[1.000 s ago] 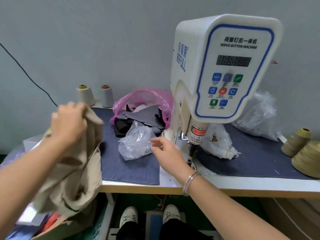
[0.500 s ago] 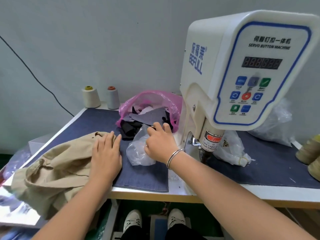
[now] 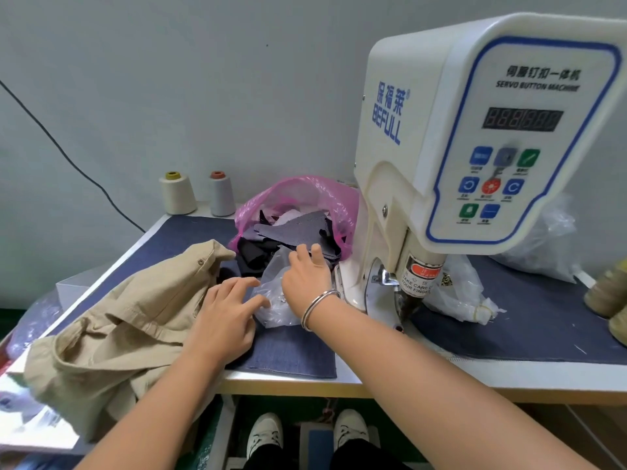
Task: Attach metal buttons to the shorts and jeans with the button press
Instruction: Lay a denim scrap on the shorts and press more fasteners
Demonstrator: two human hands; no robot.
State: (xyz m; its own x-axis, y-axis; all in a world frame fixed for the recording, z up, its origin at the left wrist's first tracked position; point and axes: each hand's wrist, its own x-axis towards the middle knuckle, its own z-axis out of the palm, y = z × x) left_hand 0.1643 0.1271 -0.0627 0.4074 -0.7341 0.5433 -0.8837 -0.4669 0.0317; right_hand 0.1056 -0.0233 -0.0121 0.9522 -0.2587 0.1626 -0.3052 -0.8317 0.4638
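Shorts point(image 3: 112, 320) now lie dropped on the counter point(image 3: 291, 381), left of the button press point(image 3: 475, 147). Left hand point(image 3: 225, 317) has let go, fingers spread; right hand point(image 3: 305, 276) reaches into the clear bag point(image 3: 271, 300), grip hidden, probably for buttons.

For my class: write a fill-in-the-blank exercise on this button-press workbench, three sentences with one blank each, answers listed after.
1. The bracelet sits on the ____ wrist.
2. The shorts beside the left hand are ____ in colour.
3. The bag holding dark fabric scraps behind the right hand is ____.

Missing words: right; beige; pink
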